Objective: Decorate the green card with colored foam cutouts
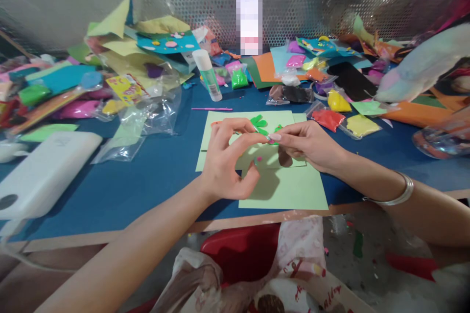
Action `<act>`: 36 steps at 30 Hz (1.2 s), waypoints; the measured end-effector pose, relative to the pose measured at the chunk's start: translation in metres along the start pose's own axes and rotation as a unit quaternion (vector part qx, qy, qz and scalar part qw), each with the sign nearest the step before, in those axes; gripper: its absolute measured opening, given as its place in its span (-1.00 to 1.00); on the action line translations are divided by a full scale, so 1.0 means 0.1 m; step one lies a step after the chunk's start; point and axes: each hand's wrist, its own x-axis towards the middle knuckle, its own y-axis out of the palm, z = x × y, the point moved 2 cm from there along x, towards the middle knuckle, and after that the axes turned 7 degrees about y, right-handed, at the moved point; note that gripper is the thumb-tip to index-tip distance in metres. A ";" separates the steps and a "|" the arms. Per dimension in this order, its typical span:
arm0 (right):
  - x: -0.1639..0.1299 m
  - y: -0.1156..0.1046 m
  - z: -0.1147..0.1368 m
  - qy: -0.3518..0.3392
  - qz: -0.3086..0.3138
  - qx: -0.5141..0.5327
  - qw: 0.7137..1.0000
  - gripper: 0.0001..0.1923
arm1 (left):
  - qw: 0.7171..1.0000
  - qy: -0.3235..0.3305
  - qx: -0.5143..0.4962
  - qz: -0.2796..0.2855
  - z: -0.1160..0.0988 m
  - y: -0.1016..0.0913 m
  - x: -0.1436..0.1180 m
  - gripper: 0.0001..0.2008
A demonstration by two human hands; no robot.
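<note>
My left hand [225, 159] and my right hand [306, 144] meet fingertip to fingertip above a light green paper sheet [286, 186] on the blue table [147, 176]. Between the fingertips sits a tiny pink bit of clay [270, 140], pinched by both hands. A green clay leaf shape [259, 123] lies stuck on the paper just behind the fingers. A small pink dot [259, 159] rests on the paper below my left thumb. A silver bangle [398, 195] circles my right wrist.
A glue stick [207, 74] stands behind the paper, a thin pink tool [212, 108] beside it. Bags of coloured clay [340, 110] lie right, paper scraps and foam sheets [110, 68] left and back. A white box [40, 176] sits at left. A red container [242, 249] is below the table edge.
</note>
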 end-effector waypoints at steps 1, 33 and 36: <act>0.00 0.00 0.00 0.000 -0.002 -0.001 1.000 -0.72 | 1.000 0.002 0.000 0.000 0.00 0.00 0.00 -0.59; -0.02 0.02 0.04 0.043 0.021 0.057 0.997 -0.64 | 0.994 0.038 0.103 -0.021 0.03 0.03 -0.03 -0.69; -0.03 0.03 0.05 0.030 0.035 0.041 0.998 -0.61 | 0.993 0.036 0.113 -0.027 0.05 0.05 -0.03 -0.68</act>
